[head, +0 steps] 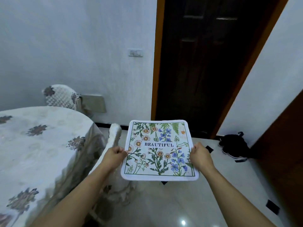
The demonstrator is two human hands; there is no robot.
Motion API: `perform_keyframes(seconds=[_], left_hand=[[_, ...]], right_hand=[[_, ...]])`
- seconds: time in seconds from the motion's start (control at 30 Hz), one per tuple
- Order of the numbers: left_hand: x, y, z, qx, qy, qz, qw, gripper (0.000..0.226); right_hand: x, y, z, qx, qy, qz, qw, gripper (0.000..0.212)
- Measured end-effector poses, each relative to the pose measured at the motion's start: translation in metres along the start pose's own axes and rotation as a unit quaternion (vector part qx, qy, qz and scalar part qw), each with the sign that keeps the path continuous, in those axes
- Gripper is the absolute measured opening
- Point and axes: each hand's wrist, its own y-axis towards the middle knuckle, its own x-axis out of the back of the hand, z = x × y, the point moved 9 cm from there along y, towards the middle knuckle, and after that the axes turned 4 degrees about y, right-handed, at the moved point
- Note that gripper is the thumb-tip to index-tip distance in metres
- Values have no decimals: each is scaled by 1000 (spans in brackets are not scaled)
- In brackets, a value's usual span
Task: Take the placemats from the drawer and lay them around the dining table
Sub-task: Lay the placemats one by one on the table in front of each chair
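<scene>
Left hand (115,154), right hand (199,155): placemat (159,150) flat

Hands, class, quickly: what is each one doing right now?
Left hand: closed, pinching the left edge of the placemat.
Right hand: closed, gripping the placemat's right edge.

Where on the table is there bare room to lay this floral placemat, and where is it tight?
The cloth-covered tabletop lies bare from its rounded edge by the near chair back to the far chair. Tight: the near chair crowds the hanging cloth, just left of the held placemat.
</scene>
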Motion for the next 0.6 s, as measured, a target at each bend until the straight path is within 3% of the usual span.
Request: perform_keyframes(seconds=[0.13,0.3,0.47,0.6], left_hand=[[-12,59,-22,6,-13,29,999,28],[10,119,-27,32,-23,-11,999,25],[69,159,0,83,-102,-116,984,24],[124,157,36,135,-152,-233,951,25]], right_hand=[[-3,64,18,3,-19,-4,1000,18],[-31,139,65,26,-24,30,999,15],[-100,224,180,124,-9,92,988,18],[-188,256,290,242,-25,186,952,17]])
